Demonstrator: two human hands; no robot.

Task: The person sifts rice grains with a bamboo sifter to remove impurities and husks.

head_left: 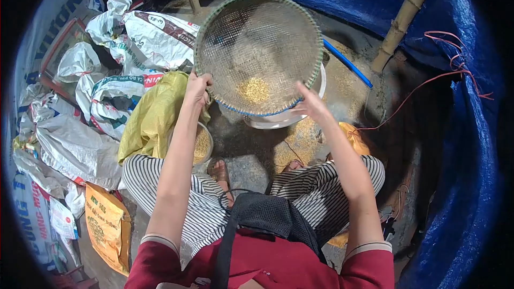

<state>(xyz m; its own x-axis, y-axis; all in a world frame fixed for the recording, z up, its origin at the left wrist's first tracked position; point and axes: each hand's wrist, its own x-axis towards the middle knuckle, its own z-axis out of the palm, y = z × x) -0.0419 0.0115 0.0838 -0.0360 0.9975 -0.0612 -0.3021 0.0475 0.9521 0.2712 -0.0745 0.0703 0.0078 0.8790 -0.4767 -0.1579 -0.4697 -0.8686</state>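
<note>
A round woven sieve (262, 37) with a green and blue rim is held up in front of me. A small heap of yellow grain (254, 90) lies in its near part. My left hand (199, 86) grips the rim at the lower left. On the lower right, my right hand (308, 101) holds the rim, slightly blurred. Beneath the sieve, partly hidden by it, is a white basin (284, 123). Left of my foot stands a tub of grain (202, 144), partly covered by my left forearm.
White printed sacks (75, 142) and a yellow-green sack (155, 112) lie at left. An orange bag (107, 225) is below them. Bamboo poles (404, 18), a blue tube (348, 63) and blue tarpaulin (460, 182) surround the right side. Grain is scattered on the floor (342, 93).
</note>
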